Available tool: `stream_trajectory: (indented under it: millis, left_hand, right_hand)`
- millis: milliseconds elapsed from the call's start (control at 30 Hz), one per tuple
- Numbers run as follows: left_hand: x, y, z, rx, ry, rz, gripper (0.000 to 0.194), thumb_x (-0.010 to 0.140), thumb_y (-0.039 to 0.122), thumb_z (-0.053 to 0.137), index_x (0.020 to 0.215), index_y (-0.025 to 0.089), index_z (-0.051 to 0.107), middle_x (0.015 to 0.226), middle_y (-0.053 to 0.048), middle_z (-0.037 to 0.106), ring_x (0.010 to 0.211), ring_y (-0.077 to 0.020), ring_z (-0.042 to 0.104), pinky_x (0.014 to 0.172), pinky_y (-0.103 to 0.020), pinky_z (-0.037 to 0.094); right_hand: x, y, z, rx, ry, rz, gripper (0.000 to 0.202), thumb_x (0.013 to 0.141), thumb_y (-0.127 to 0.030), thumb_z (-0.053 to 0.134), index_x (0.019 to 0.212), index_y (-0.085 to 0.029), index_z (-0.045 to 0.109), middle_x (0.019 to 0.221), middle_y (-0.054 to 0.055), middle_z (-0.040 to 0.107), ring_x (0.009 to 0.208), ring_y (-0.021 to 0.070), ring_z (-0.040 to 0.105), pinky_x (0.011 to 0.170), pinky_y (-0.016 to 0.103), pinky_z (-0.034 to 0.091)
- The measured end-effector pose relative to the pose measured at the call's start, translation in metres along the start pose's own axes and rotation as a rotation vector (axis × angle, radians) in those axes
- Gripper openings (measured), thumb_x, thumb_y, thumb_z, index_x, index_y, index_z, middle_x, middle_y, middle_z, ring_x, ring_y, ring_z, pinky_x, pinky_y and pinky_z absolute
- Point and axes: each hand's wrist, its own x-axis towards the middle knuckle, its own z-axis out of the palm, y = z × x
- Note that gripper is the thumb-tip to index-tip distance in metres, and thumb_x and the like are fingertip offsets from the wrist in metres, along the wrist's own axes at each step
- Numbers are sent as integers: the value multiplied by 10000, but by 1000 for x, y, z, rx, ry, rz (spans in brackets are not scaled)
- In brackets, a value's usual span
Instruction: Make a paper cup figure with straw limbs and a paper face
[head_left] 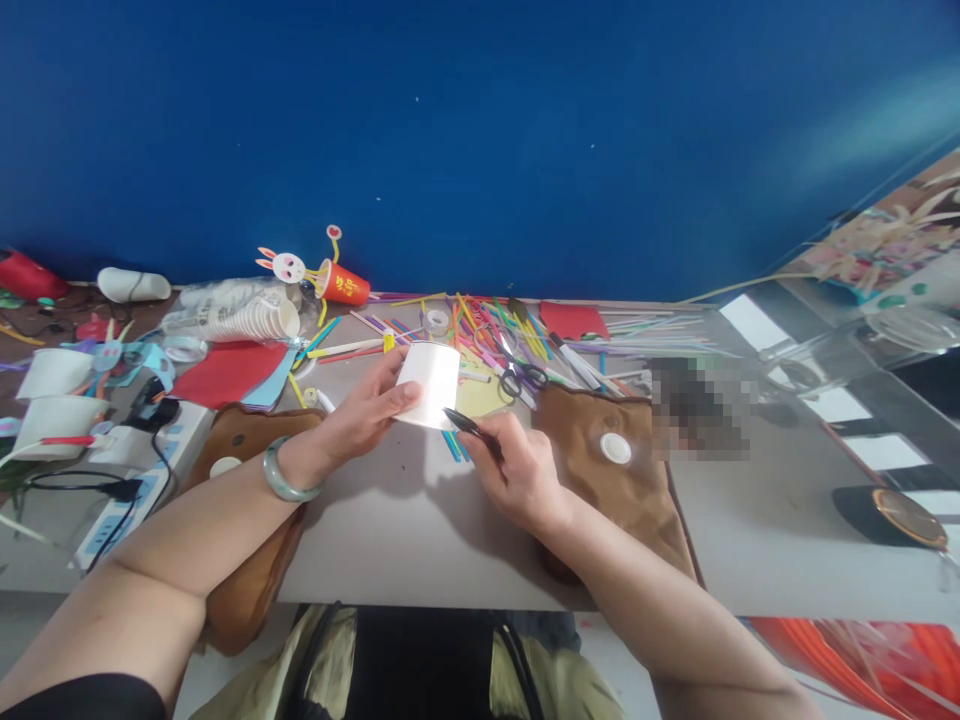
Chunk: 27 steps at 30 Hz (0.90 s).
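Observation:
A white paper cup [429,385] is held up over the table in my left hand [373,402], its fingers wrapped round the side of it. A pale green bangle sits on that wrist. My right hand [523,470] is closed round a slim black pen [463,422], whose tip points at the cup's lower right edge. Whether the tip touches the cup I cannot tell. Just behind the hands lie black-handled scissors [523,378] and many coloured sticks and straws [480,325].
Brown cushion-like pads [607,480] lie under both arms. At left are a power strip [146,490], stacked paper cups [247,318] and red paper [225,372]. A rabbit-faced red cup [345,284] stands by the blue wall. A dark round-topped object [907,518] is at right.

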Motion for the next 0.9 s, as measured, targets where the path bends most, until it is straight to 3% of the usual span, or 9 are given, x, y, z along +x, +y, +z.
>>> stream_trajectory:
  millis: [267,533,700,800,900]
  left_hand:
    - [0,4,0,-6,-23,-66,658,797,508,746,1322,165,548,1200,-134,686,1015,-259,684,724,-280,512]
    - [2,2,-7,77,-26,-105,513,823,470,711,1242,189,621,1112,-96,700,968,-232,672,784,-311,500]
    - [1,12,-8,128,-32,-160,469,841,471,696,1194,170,632,1057,-93,694,924,-214,663,773,-304,498]
    - [0,16,-7,105,-37,-192,534,828,477,714,1242,160,595,1120,-105,681,916,-209,657,747,-294,500]
    - [2,13,-7,98,-3,-128,606,770,496,772,1242,164,587,1127,-104,684,911,-222,664,725,-286,499]
  right_hand:
    - [-1,-1,-1,8,-8,4,140,1003,-293,544,902,-197,553,593,-38,613,419,76,481,459,195,366]
    - [0,1,-2,22,-18,0,118,972,-290,587,915,-196,544,571,-51,583,409,74,471,454,197,362]
    - [0,2,-4,19,-71,1,153,988,-329,554,912,-196,553,559,-44,581,421,83,479,465,200,360]
    - [0,1,-5,43,-116,68,162,982,-343,558,901,-204,546,562,-45,587,415,82,463,468,201,357]
    - [0,-1,-5,74,-125,114,154,969,-339,580,896,-211,536,565,-54,585,409,80,456,469,199,358]
